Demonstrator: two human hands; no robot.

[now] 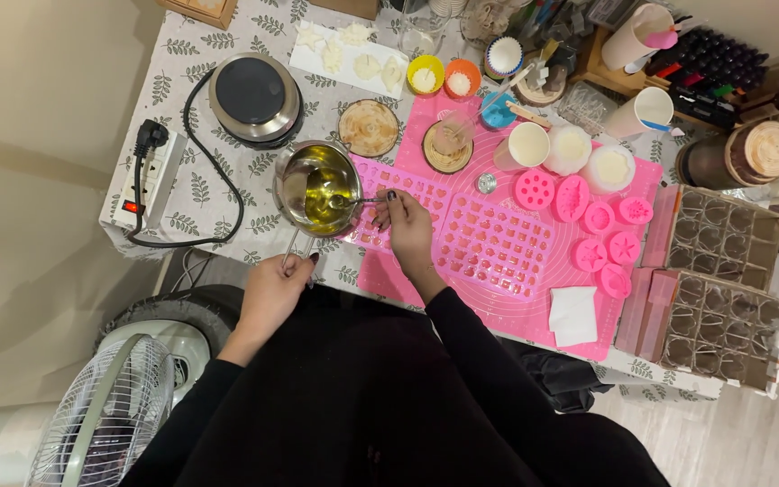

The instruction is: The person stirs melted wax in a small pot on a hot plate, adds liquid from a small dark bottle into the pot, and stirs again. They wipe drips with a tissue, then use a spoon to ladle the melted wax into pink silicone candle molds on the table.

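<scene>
My left hand grips the handle of a small steel pot filled with clear yellow liquid, at the table's near edge. My right hand holds a metal spoon whose bowl dips into the liquid. Just right of the pot lie two pink silicone mould trays with many small cavities, on a pink mat. My right hand rests over the left tray.
A round hot plate and a power strip sit at the left. Round pink moulds, cups, small coloured bowls, wooden coasters and a white napkin lie around the mat. Cardboard divider boxes stand right. A fan is on the floor.
</scene>
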